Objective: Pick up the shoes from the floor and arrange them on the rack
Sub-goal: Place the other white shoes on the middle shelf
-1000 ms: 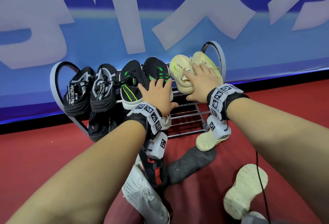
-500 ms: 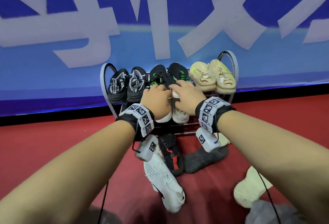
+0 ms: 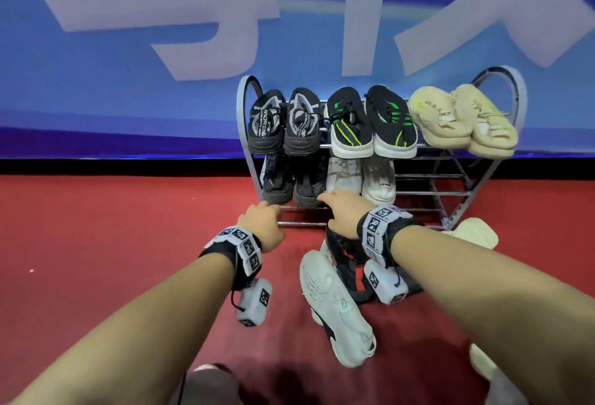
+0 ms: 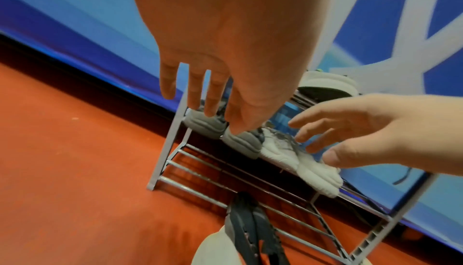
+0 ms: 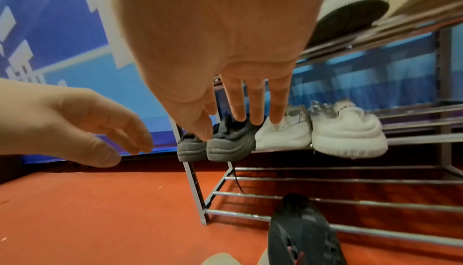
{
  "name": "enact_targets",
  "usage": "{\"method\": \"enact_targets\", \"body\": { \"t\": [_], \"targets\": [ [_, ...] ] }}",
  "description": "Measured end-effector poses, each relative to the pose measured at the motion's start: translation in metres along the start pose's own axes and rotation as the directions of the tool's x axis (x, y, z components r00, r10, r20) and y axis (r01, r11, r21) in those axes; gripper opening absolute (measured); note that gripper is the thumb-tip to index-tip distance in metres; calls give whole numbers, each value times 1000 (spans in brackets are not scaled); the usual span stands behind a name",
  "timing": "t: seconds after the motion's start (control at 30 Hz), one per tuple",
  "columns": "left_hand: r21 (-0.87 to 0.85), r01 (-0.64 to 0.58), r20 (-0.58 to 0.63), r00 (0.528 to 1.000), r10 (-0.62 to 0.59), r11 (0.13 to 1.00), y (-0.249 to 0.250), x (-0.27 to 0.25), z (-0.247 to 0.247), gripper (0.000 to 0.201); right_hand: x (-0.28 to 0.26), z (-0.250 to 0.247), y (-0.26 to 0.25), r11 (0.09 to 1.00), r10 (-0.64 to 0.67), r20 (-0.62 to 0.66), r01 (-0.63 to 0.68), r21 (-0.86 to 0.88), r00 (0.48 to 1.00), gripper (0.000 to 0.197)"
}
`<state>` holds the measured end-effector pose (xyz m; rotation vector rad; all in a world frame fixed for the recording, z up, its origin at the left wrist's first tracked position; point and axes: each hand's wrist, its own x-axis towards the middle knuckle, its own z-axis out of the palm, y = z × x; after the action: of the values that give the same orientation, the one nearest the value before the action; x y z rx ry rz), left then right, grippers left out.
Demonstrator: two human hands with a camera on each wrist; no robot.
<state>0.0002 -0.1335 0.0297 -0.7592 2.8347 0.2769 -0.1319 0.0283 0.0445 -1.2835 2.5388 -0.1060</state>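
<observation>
The metal rack has a black-and-white pair, a black-and-green pair and a cream pair on its top shelf. A dark grey pair and a white pair stand on the middle shelf. My left hand and right hand hover side by side in front of the dark grey pair, fingers straight and holding nothing. On the floor below lie a white shoe and a black shoe.
The rack's bottom shelf holds no shoes. A cream shoe lies on the red floor by the rack's right foot, and another pale shoe sits at the lower right. A blue banner wall stands behind the rack.
Both hands came off the top-shelf shoes and dropped to the front of the middle shelf. The view has pulled back and shifted left, so the rack looks smaller.
</observation>
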Motion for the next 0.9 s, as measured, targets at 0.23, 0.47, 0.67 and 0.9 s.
{"method": "enact_targets", "body": {
  "t": [0.23, 0.47, 0.67, 0.9],
  "targets": [
    [-441, 129, 16, 991, -136, 888, -32, 40, 30, 66, 50, 37, 0, 991, 107, -55, -102, 85, 993, 67],
    [-798, 167, 36, 972, -231, 578, -20, 75, 43, 67, 85, 51, 3, 950, 193, -74, -168, 264, 978, 51],
    [-849, 164, 8, 954, -298, 503, -18, 100, 63, 69, 95, 55, 2, 941, 214, -110, -175, 290, 971, 31],
    [-755, 167, -84, 934, -346, 634, 0, 85, 40, 61, 92, 46, 5, 940, 202, -78, -171, 295, 976, 33]
  ]
}}
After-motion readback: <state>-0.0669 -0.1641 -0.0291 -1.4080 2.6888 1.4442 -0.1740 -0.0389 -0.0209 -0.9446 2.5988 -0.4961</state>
